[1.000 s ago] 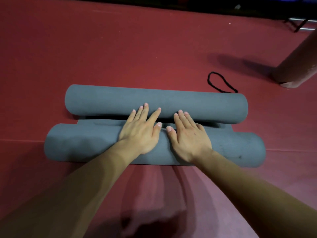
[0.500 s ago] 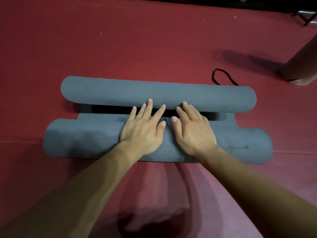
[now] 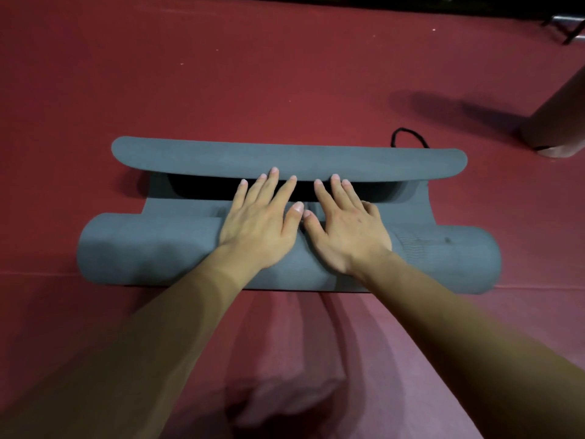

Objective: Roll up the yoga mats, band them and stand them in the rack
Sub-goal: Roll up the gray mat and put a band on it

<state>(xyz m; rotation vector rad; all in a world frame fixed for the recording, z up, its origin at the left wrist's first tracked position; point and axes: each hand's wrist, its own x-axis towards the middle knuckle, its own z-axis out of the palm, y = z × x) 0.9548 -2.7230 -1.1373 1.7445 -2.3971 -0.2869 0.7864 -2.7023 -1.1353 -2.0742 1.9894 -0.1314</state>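
A grey yoga mat (image 3: pixel 152 248) lies across the red floor, its near part wound into a thick roll. The mat's far end (image 3: pixel 285 160) curls up as a thinner hump just beyond the roll, with a dark gap between. My left hand (image 3: pixel 259 223) and my right hand (image 3: pixel 345 229) press side by side on top of the roll at its middle, fingers straight and spread, tips reaching to the curled far end. A black band (image 3: pixel 408 137) lies on the floor behind the mat's right end, partly hidden by it.
A red floor covering (image 3: pixel 285 74) stretches all around. A brownish upright roll or post (image 3: pixel 563 115) stands at the right edge. Dark metal legs (image 3: pixel 563 30) show at the top right corner. My pink-clad knees (image 3: pixel 285 359) are below the mat.
Both hands have pushed the roll forward. The flat strip between the roll and the curled far end has narrowed, and my fingertips now reach that far curl.
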